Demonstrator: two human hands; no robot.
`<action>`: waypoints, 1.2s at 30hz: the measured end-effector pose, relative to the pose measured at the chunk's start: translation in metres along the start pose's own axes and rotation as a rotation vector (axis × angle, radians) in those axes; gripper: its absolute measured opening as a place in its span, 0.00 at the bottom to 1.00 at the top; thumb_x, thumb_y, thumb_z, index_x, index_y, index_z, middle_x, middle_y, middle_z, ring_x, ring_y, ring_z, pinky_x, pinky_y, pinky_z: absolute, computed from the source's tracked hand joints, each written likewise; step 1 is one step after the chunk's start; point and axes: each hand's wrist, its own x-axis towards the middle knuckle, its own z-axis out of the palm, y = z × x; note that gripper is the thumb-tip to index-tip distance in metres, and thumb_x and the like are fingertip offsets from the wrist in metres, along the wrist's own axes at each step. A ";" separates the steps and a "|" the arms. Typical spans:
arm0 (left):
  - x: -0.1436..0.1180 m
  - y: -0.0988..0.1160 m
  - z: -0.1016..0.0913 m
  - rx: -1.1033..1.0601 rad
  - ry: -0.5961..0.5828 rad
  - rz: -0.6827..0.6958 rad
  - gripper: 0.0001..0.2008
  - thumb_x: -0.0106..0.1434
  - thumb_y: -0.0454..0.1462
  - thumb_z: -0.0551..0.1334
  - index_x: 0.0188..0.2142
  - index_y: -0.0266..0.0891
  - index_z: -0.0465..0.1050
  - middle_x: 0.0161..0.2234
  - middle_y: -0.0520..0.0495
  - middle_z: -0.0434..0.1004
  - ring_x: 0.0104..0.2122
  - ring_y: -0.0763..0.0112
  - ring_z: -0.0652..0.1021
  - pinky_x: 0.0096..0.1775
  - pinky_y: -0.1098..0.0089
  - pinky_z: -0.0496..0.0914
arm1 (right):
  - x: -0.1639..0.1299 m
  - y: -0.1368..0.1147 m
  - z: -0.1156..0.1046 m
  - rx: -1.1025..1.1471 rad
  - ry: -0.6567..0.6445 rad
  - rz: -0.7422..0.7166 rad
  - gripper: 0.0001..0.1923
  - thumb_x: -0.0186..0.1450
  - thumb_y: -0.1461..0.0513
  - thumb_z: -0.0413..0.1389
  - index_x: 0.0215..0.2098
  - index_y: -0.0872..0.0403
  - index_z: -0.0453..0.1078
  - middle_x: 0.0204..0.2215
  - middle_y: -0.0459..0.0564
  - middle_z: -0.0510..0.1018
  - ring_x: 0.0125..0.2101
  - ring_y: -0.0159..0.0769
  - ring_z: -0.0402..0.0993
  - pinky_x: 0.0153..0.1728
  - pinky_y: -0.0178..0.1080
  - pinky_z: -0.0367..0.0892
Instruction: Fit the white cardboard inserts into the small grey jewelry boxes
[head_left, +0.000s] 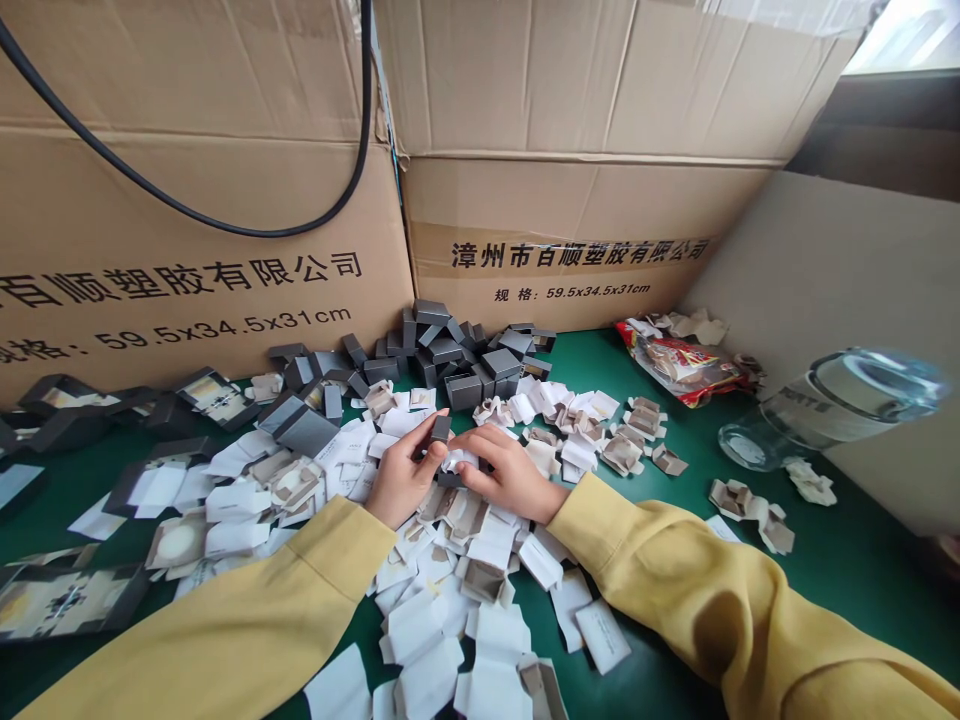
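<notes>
Near the middle of the table, my left hand (405,468) is closed on a small dark grey box (441,430), its thumb and fingers on the box's sides. My right hand (508,472) meets it from the right, with the fingers bent around a small white paper piece (459,459) that touches the box. How far the paper sits inside the box is hidden by the fingers. Below both hands spreads a heap of white folded card inserts (495,540). Behind them lies a pile of dark grey boxes (442,352).
Large cardboard cartons (570,200) wall off the back, and a black cable (255,232) hangs before them. At right are a clear glass cup (817,410), a red snack packet (682,360) and crumpled card pieces (750,510). Opened dark boxes (67,595) lie at left.
</notes>
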 end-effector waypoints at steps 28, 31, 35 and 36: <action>0.001 0.003 0.001 -0.035 -0.058 0.016 0.36 0.56 0.57 0.53 0.54 0.31 0.67 0.53 0.36 0.69 0.53 0.55 0.70 0.54 0.63 0.64 | 0.010 -0.001 -0.010 -0.051 -0.174 -0.200 0.07 0.59 0.67 0.48 0.34 0.52 0.64 0.33 0.51 0.69 0.37 0.39 0.61 0.42 0.43 0.65; 0.001 0.004 0.001 -0.042 -0.060 0.013 0.37 0.56 0.58 0.53 0.54 0.31 0.66 0.54 0.36 0.69 0.53 0.55 0.70 0.53 0.63 0.64 | 0.012 -0.001 -0.011 -0.040 -0.190 -0.207 0.06 0.58 0.68 0.49 0.32 0.52 0.65 0.32 0.50 0.70 0.36 0.39 0.62 0.41 0.43 0.65; 0.002 0.003 0.002 -0.034 -0.050 0.011 0.36 0.57 0.57 0.53 0.54 0.31 0.66 0.54 0.35 0.68 0.54 0.54 0.69 0.54 0.61 0.63 | 0.011 0.001 -0.008 -0.009 -0.145 -0.192 0.06 0.58 0.68 0.50 0.32 0.53 0.66 0.31 0.49 0.72 0.35 0.38 0.64 0.41 0.42 0.65; 0.002 0.002 0.002 -0.030 -0.047 0.009 0.35 0.57 0.56 0.53 0.54 0.31 0.66 0.54 0.35 0.68 0.54 0.55 0.69 0.55 0.61 0.63 | 0.010 0.002 -0.007 0.004 -0.126 -0.183 0.07 0.59 0.68 0.50 0.33 0.53 0.67 0.32 0.49 0.73 0.35 0.37 0.65 0.41 0.41 0.65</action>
